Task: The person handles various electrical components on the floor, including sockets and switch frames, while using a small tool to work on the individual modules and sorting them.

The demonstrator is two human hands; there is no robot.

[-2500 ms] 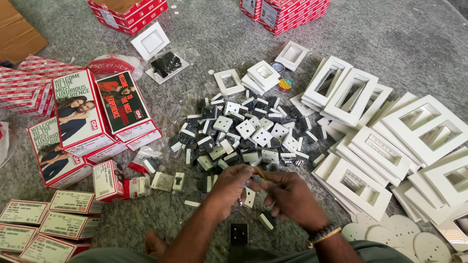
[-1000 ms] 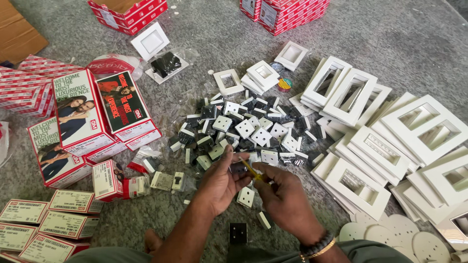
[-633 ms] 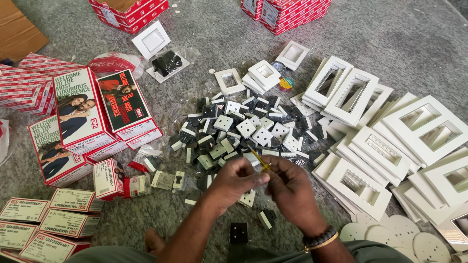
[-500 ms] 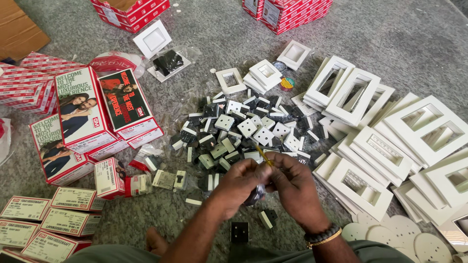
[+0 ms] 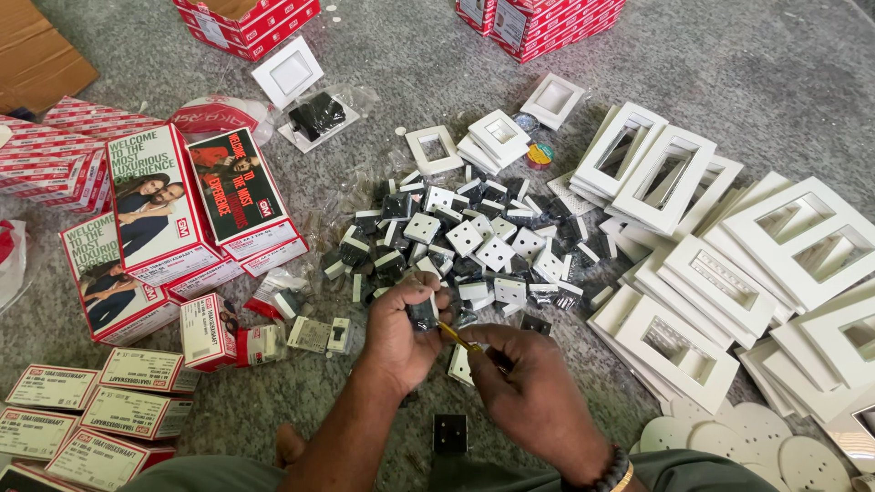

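Right, my left hand (image 5: 398, 335) has fingers (image 5: 421, 299) clamped round a small dark socket module (image 5: 423, 315), just above the floor (image 5: 365, 401) near the module pile (image 5: 465, 246). My right hand (image 5: 529, 392) fingers (image 5: 492, 357) pinch a yellow screwdriver (image 5: 458, 337), tip touching the module.

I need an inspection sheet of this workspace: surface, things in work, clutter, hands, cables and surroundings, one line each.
Surface: grey floor, things spread over it.
Things in work: dark switch module; yellow-handled screwdriver pointed at it.
Clutter: pile of switch modules; white frame plates; white round covers; red-and-white boxes.
Hands: left hand has its grip on the module; right hand holds the screwdriver.
Cables: nothing seen.
Surroundings: red cartons; brown cardboard.
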